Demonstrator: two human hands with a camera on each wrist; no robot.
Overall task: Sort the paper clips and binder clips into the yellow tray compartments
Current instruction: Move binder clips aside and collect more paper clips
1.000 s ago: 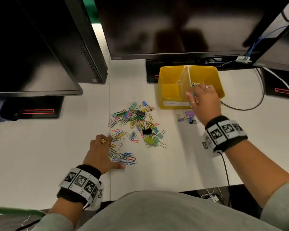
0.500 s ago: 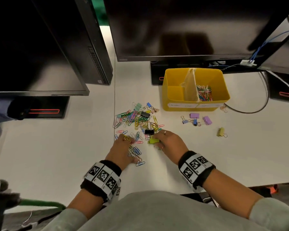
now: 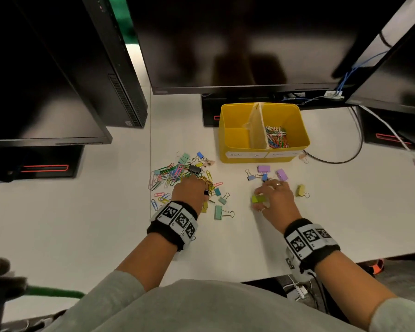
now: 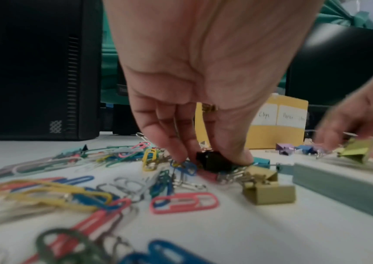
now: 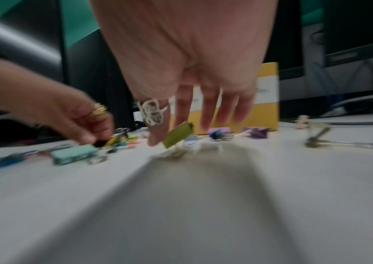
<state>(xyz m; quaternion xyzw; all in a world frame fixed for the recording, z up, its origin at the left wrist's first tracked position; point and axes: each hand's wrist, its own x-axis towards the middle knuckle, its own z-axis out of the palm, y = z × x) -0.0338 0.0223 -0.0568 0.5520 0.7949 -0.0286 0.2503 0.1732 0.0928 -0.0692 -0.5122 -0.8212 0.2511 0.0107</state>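
Note:
A yellow tray (image 3: pixel 302 130) stands at the back of the white desk; its right compartment holds paper clips (image 3: pixel 277 138), its left one shows bare. A mixed pile of coloured paper clips and binder clips (image 3: pixel 175 173) lies left of centre. My left hand (image 3: pixel 189 190) is down in that pile, and thumb and fingers pinch a black binder clip (image 4: pixel 215 161). My right hand (image 3: pixel 271 197) holds a lime-green binder clip (image 3: pixel 258 199) (image 5: pixel 178 134) just above the desk. It hovers near a small group of purple and blue binder clips (image 3: pixel 265 172).
An olive binder clip (image 3: pixel 300 190) lies right of my right hand, a mint one (image 3: pixel 218 212) between the hands. Dark monitors (image 3: pixel 237 44) overhang the back, with a computer tower (image 3: pixel 120 80) at left. A black cable (image 3: pixel 333 161) curls right of the tray.
My right hand came back from the tray to the pile, took the lime-green binder clip and carried it right. My left hand slid forward into the pile onto the black clip.

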